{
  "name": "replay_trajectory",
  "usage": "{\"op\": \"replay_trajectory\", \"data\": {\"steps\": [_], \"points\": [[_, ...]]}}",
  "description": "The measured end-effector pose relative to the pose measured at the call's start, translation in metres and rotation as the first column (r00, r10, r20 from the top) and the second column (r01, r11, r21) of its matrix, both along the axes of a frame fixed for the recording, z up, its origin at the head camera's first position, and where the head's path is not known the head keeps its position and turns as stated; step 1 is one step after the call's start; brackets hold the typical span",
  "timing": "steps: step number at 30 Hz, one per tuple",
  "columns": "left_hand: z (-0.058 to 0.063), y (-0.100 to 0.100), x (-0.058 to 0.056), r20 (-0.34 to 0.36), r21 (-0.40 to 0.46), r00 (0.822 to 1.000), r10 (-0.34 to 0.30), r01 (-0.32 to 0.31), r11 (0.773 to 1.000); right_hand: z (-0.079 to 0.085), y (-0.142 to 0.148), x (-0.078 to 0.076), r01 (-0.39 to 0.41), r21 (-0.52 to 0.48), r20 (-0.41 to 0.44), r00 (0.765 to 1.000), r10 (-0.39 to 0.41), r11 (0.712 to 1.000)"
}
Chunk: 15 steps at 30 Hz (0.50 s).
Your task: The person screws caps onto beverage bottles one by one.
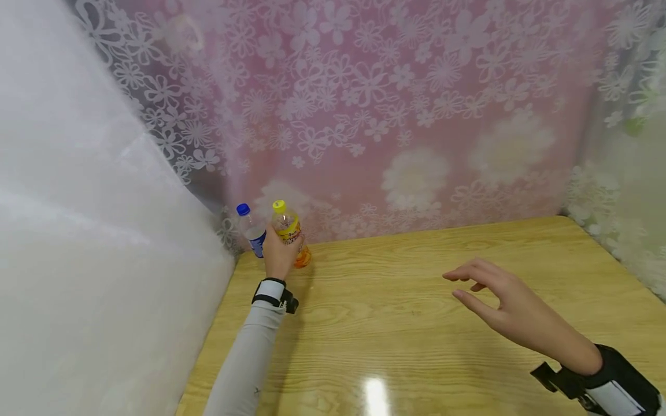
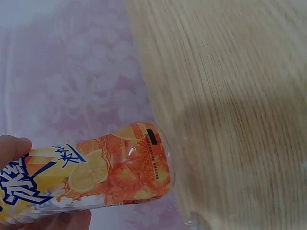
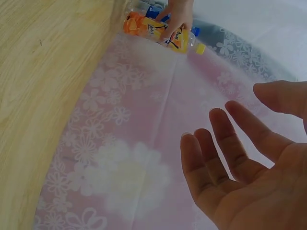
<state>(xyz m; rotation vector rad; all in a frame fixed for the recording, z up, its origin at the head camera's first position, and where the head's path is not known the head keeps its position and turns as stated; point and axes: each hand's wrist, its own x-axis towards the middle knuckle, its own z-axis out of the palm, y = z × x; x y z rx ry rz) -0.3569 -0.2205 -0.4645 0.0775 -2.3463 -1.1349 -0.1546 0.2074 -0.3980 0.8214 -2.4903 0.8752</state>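
Note:
My left hand [image 1: 280, 254] grips a clear plastic bottle with a yellow cap [image 1: 289, 228] around its middle, at the far left corner of the table. The left wrist view shows its yellow and orange label with lemon slices [image 2: 110, 167], the thumb on one side and a finger on the other. Close beside it, on the left, stands a second clear bottle with a blue cap and blue label [image 1: 254, 234], partly hidden by the hand. My right hand [image 1: 502, 297] hovers over the right part of the table, fingers loosely bent, holding nothing.
The wooden table [image 1: 385, 312] reaches back to a pink curtain with white flowers [image 1: 364, 115]. A white sheet [image 1: 104, 231] hangs along the left side, and a pale flowered curtain [image 1: 619, 190] borders the right.

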Motion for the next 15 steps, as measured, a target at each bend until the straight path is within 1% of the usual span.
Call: {"op": "replay_trajectory", "data": {"steps": [3,9,12,15], "points": [[-0.003,-0.01,-0.009,0.018,0.023,0.999,0.031,-0.031,0.999,-0.004,-0.001,-0.001,-0.012,-0.006,0.001,1.0,0.012,1.0],[-0.018,-0.026,-0.015,0.076,0.02,0.99,0.117,-0.119,0.993,-0.01,-0.006,-0.002,-0.043,-0.008,0.021,0.999,0.043,0.999],[-0.023,-0.028,-0.018,0.108,0.038,0.987,0.122,-0.127,0.991,-0.011,-0.005,0.0,-0.043,-0.008,0.025,0.999,0.044,0.999],[-0.025,-0.028,-0.021,0.118,0.06,0.988,0.103,-0.11,0.992,-0.013,-0.003,0.001,-0.041,-0.01,0.017,0.999,0.041,0.999]]}}
